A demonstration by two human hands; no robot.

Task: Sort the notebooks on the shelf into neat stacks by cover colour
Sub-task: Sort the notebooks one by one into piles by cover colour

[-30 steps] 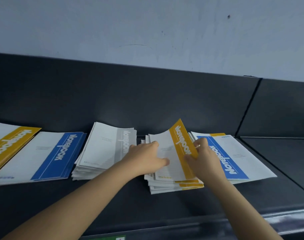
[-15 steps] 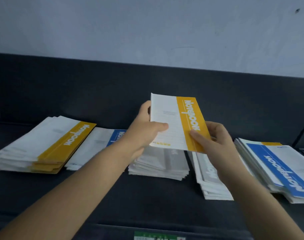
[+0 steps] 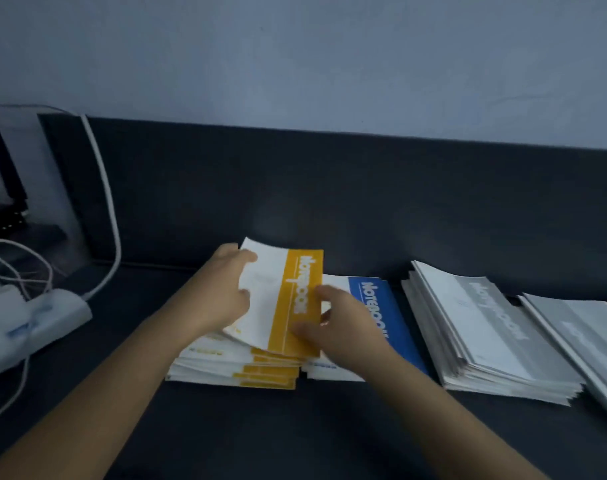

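**Nearly down: yellow notebook held over its matching pile**

Both hands hold one yellow notebook (image 3: 288, 299) just above the yellow stack (image 3: 233, 367), which lies on the dark shelf (image 3: 295, 431). The left hand (image 3: 222, 296) grips the notebook's white left edge, with the thumb over the cover. The right hand (image 3: 336, 329) curls its fingers round the right edge, on the yellow band. Neither hand is free.

The notebook's long axis runs away from the person and leans a little to the right at the far end. Its far left corner is lifted and slightly curled, so it is not flat yet. The pile is directly below, but it sticks out on the near left side, where several white and yellow edges show. The held notebook therefore sits a touch too far back and to the right of the pile. As I judge it, the coming move is a short drop with a small pull toward the person and to the left, so that the yellow bands line up. The left hand is on the side the notebook has to travel toward.

The blue stack (image 3: 381, 317) lies just beside the yellow one, partly under the right hand. Drifting right would overlap it. A grey stack (image 3: 485, 327) and a second grey stack (image 3: 579, 337) lie further right. A power strip (image 3: 35, 317) and a cable (image 3: 104, 202) sit to the left, well apart from the piles.
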